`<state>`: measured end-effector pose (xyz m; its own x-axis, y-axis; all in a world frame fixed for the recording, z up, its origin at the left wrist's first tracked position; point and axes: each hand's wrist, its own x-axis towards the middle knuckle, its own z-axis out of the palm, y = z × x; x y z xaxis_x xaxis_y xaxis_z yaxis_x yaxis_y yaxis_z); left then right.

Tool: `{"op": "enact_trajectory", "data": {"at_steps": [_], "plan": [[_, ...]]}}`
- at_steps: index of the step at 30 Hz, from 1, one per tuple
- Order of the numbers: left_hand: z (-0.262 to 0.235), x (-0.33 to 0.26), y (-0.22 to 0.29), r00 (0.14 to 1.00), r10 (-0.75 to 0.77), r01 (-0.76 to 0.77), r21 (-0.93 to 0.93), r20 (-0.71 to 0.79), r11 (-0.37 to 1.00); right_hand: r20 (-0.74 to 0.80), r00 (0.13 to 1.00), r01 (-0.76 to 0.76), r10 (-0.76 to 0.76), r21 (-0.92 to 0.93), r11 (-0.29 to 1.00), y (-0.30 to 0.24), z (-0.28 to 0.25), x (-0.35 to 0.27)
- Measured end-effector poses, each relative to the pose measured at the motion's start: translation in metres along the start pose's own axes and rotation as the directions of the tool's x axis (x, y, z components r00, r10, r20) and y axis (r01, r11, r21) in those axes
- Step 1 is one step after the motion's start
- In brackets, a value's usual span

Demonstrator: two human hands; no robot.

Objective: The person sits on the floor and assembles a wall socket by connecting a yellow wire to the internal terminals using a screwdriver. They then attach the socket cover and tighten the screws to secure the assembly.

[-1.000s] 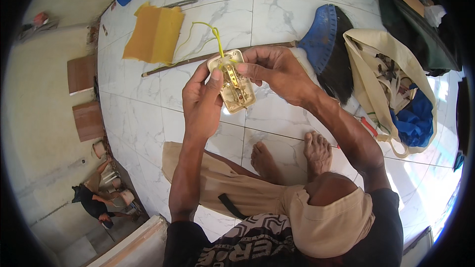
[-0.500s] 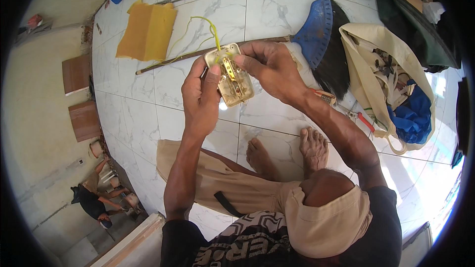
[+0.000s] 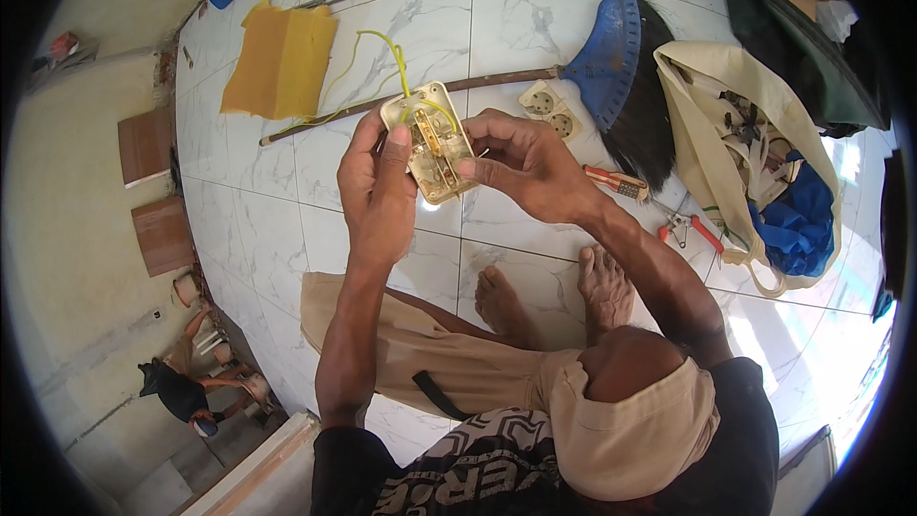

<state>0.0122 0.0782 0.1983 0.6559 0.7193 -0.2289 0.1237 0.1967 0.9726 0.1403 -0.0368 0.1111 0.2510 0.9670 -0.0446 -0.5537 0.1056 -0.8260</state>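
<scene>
My left hand [image 3: 378, 193] grips the left side of an opened cream power socket housing [image 3: 437, 183], its thumb lying on the upper left edge. Inside the housing, brass contact strips [image 3: 427, 134] show. A yellow-green wire [image 3: 394, 46] enters at the top end and bends over to the strips; its loose length trails toward the floor. On the lower right side, my right hand [image 3: 535, 170] holds the housing, the thumb at its edge and the fingers curled behind. Beyond my right hand, a cream two-outlet socket cover [image 3: 551, 110] lies on the tiles.
A blue broom [image 3: 607, 62] lies across the floor, its stick passing behind the housing. To the right are red-handled pliers [image 3: 690, 227], an orange-handled tool [image 3: 616, 182] and a cream cloth bag [image 3: 702, 86]. A yellow-brown sheet [image 3: 277, 62] lies left. Another person [image 3: 181, 387] works at lower left.
My right hand has slid from the housing's top to its lower right side. The wire's end now curves inside the housing. The socket cover and pliers have come more into view.
</scene>
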Motion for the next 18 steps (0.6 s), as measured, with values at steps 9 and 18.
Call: {"op": "enact_trajectory", "data": {"at_steps": [9,18], "plan": [[-0.0013,0.0008,0.0001,1.000,-0.003,0.003,0.009,0.000,1.000,0.002,0.988,0.151,-0.153,-0.175,0.973,0.0081,-0.0008,0.0002],[0.0047,-0.0040,0.0010,0.999,-0.054,0.054,-0.035,0.000,0.998,-0.002,1.000,0.014,-0.014,0.083,0.996,0.0090,-0.0001,-0.0022]]}}
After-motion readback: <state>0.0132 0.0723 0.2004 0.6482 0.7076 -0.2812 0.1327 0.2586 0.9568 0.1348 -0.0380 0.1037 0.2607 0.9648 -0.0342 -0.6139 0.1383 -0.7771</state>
